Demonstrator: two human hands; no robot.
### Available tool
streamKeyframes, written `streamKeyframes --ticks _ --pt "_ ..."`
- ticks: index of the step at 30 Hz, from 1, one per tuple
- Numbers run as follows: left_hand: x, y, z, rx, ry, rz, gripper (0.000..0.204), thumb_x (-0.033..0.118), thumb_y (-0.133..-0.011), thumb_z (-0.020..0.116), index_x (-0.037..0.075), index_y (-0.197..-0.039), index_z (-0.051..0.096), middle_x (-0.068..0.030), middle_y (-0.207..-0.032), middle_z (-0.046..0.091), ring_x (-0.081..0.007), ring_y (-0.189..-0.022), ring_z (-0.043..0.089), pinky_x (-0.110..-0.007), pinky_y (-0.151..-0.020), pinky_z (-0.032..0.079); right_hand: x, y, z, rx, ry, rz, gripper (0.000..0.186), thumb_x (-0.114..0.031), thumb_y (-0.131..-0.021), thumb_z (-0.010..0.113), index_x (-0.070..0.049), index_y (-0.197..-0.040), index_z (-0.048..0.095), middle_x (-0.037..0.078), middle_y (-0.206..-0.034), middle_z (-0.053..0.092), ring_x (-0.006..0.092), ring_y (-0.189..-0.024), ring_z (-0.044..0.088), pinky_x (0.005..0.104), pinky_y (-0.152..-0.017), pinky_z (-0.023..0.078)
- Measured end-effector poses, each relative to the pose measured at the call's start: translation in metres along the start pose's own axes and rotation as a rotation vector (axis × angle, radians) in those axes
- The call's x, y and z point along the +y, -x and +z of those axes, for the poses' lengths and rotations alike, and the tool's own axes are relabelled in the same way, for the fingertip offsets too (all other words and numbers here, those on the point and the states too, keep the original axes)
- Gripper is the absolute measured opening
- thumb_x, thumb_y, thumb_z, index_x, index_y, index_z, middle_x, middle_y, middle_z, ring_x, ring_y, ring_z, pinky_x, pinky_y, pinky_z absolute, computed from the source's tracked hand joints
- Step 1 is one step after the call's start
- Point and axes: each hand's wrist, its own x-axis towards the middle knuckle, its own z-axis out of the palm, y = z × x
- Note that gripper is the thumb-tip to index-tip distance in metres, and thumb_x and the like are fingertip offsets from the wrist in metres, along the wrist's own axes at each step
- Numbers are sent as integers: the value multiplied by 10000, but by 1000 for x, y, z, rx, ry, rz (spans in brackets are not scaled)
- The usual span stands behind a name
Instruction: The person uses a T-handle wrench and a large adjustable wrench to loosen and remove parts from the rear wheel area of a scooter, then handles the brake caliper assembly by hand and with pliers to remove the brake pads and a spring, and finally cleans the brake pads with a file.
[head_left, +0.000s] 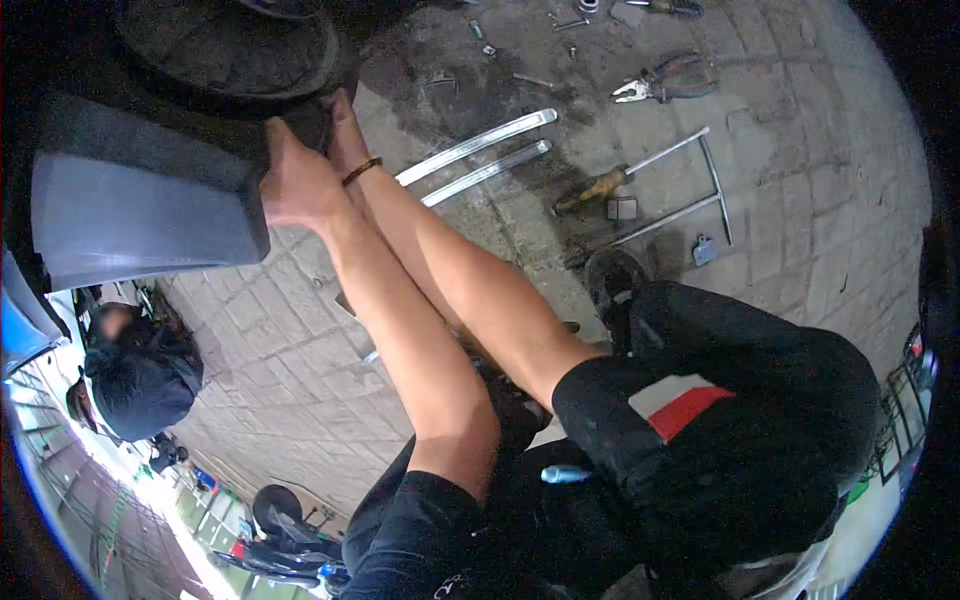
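Both my arms reach to the upper left, toward a dark wheel [235,50] beside a grey body panel [145,215]. My left hand [303,185] lies next to the panel's edge, its thumb up against a dark part under the wheel. Just right of it is my right hand [347,140], a brown bracelet [361,171] on its wrist. Fingers of both hands bend in around that dark part. Shadow hides their tips and what they grip. Nearest to the right forearm lie two flat silver metal bars [475,147], side by side on the paving.
To the right on the paved floor [800,220] lie pliers [660,85], a yellow-handled screwdriver [600,188], a T-shaped metal wrench [716,195], a brake pad [705,250] and a small block [622,208]. Several bolts lie farther off. Another person [145,375] is at the left, a motorbike [285,540] below.
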Motion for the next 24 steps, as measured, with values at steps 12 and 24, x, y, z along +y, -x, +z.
streamKeyframes --ticks 12,24 --pt "3 15 -18 -131 -68 -214 642 296 -637 847 -161 -986 561 -269 -1051 608 -332 -964 593 -415 -826 477 -18 20 -13 -406 -289 362 623 -579 -852 454 -66 -1189 559 126 -1151 602 278 -997 577 405 -907 461" --pt "-9 -11 -24 -231 -177 50 514 196 -630 830 -143 -913 567 -238 -991 619 -354 -874 609 -417 -791 498 36 8 -5 130 159 8 767 -701 -841 368 -103 -1307 484 126 -1277 540 358 -1071 535 493 -932 420"
